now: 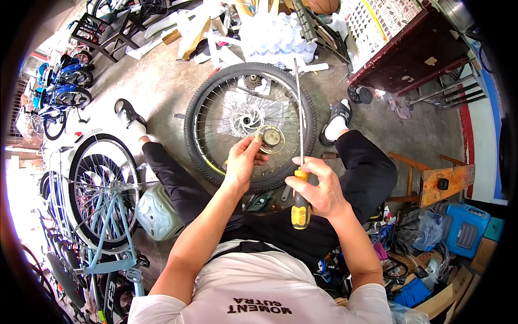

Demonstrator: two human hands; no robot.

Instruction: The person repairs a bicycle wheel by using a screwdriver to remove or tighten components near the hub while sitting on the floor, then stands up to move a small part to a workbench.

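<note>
My left hand pinches the edge of a round metal part, a pale disc with a thin ring about it. In my right hand is a long screwdriver with a yellow and black handle, its shaft pointing away from me. Beneath both lies a bicycle wheel with a knobbly black tyre, flat on the floor between my feet. A brake disc sits at its hub. Through the far spokes shows a sprocket cluster.
A light-blue bicycle stands at my left with a pale helmet-like shell beside it. On the right are a wooden stool, a blue case and heaped boxes. A dark red cabinet and clear bottles stand farther off.
</note>
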